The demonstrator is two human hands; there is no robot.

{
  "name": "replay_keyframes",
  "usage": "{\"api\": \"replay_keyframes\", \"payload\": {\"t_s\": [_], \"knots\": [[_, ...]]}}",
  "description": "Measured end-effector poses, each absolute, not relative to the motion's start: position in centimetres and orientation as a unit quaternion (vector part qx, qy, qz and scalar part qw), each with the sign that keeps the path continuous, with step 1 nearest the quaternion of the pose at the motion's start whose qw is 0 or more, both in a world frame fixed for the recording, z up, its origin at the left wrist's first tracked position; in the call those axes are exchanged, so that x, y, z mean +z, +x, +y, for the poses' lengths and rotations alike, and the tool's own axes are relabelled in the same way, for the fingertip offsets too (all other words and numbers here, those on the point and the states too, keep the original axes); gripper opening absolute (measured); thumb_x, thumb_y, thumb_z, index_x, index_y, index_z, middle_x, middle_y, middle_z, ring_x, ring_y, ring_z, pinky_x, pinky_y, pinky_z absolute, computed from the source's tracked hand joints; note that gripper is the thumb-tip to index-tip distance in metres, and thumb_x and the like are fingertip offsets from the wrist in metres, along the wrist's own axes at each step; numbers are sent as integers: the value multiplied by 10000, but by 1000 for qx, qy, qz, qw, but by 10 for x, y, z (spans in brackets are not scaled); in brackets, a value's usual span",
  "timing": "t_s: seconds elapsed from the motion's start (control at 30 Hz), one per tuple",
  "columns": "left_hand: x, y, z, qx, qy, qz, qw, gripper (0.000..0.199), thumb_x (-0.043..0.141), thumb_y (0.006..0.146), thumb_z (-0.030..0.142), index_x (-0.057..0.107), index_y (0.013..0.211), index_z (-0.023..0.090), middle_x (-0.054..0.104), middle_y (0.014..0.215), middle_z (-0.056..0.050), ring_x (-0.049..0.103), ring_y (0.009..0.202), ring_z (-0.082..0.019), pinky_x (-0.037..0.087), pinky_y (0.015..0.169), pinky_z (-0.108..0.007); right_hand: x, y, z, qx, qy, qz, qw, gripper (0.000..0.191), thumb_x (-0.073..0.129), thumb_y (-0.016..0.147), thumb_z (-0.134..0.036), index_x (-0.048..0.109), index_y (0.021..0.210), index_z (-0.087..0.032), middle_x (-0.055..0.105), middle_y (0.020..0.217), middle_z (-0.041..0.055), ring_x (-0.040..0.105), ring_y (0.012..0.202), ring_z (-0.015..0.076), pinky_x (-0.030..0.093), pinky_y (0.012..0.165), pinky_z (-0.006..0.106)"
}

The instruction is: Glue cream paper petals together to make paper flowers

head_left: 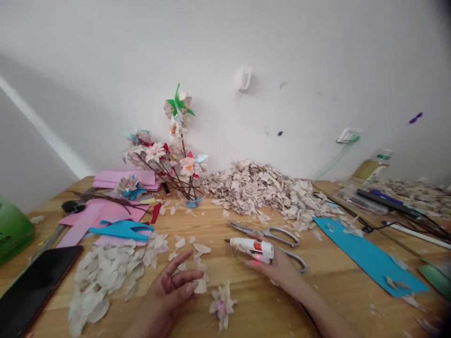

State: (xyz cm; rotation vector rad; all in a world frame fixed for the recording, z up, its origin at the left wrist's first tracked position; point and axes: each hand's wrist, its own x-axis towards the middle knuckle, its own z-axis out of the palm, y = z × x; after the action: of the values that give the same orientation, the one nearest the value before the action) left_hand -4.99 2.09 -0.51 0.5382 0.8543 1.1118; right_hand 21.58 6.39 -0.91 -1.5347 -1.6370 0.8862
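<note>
Low in the middle of the frame, my right hand [273,268] has the white hot glue gun [252,249] closed in its fingers, the nozzle pointing left, and a small red light glows on the gun's body. The steel scissors [264,233] lie on the wooden table [268,312] just beside that hand, their lower handle by my knuckles. To the left, my left hand [169,293] hangs half open with the fingers loosely spread, holding nothing. A finished paper flower [221,306] lies on the table between my hands, nearer the left one. Left of that spreads a loose pile of pale petals [105,281]. Farther up, a large heap of paper scraps [260,192] rises against the wall, beside a glass of paper blossom branches [190,169].
</note>
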Motion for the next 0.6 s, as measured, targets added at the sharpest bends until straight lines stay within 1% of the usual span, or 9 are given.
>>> {"api": "replay_keyframes", "payload": {"t_s": [0.07, 0.13, 0.17, 0.23, 0.27, 0.33, 0.43, 0.5, 0.6], "knots": [[-5, -51, 21, 510, 248, 386, 728, 606, 792, 580, 108, 556, 1123, 237, 756, 789, -28, 663, 700, -108, 490, 638, -198, 4, 218, 59, 268, -599, -634, 410, 705, 704, 632, -373, 407, 1253, -218, 607, 1097, 82, 590, 949, 265, 466, 858, 444], [-5, -51, 21, 518, 250, 381, 724, 568, 775, 603, 97, 565, 1111, 240, 755, 792, -19, 664, 712, -106, 492, 651, -200, 20, 221, 51, 155, -593, -635, 470, 767, 676, 671, -370, 291, 1322, -246, 553, 1145, 86, 551, 982, 255, 443, 882, 453], [-5, -51, 21, 524, 251, 377, 721, 546, 769, 609, 91, 574, 1097, 241, 754, 787, -14, 665, 714, -104, 493, 661, -201, 27, 222, 46, 98, -581, -644, 488, 758, 661, 693, -359, 265, 1331, -254, 533, 1156, 90, 534, 1001, 256, 433, 889, 454], [-5, -50, 22, 530, 253, 376, 716, 524, 775, 598, 83, 592, 1065, 236, 752, 758, -4, 662, 697, -93, 488, 663, -185, 36, 219, 33, 20, -543, -683, 489, 663, 640, 727, -308, 304, 1296, -254, 543, 1118, 87, 534, 1001, 253, 421, 899, 444], [-5, -50, 22, 531, 254, 378, 714, 522, 777, 595, 87, 595, 1061, 235, 751, 752, -4, 659, 696, -87, 484, 665, -175, 37, 216, 26, 26, -526, -713, 463, 596, 623, 746, -275, 333, 1267, -260, 571, 1060, 73, 558, 956, 240, 443, 870, 421], [-6, -50, 22, 531, 258, 381, 711, 529, 781, 594, 99, 594, 1068, 240, 750, 752, 0, 655, 697, -79, 476, 665, -161, 33, 204, 14, 104, -504, -779, 358, 534, 584, 764, -199, 359, 1244, -266, 613, 970, 51, 601, 844, 210, 486, 794, 372], [-7, -49, 21, 536, 260, 377, 709, 524, 779, 600, 112, 595, 1070, 255, 751, 765, 5, 658, 695, -81, 480, 671, -169, 21, 183, 4, 184, -501, -816, 223, 583, 534, 736, -96, 368, 1281, -219, 591, 1146, 108, 583, 993, 247, 471, 857, 389], [-8, -49, 21, 539, 257, 380, 707, 518, 777, 602, 113, 601, 1068, 253, 753, 767, 4, 662, 695, -87, 484, 680, -180, 17, 170, 2, 205, -506, -821, 169, 569, 516, 723, -74, 403, 1272, -176, 572, 1202, 134, 551, 1070, 274, 449, 896, 406], [-8, -49, 21, 541, 258, 397, 695, 471, 775, 605, 123, 627, 1038, 231, 753, 741, 4, 659, 686, -87, 478, 691, -177, 18, 158, 5, 242, -523, -807, 131, 605, 507, 702, -35, 389, 1289, -123, 626, 1105, 140, 592, 989, 262, 474, 848, 374]]}}
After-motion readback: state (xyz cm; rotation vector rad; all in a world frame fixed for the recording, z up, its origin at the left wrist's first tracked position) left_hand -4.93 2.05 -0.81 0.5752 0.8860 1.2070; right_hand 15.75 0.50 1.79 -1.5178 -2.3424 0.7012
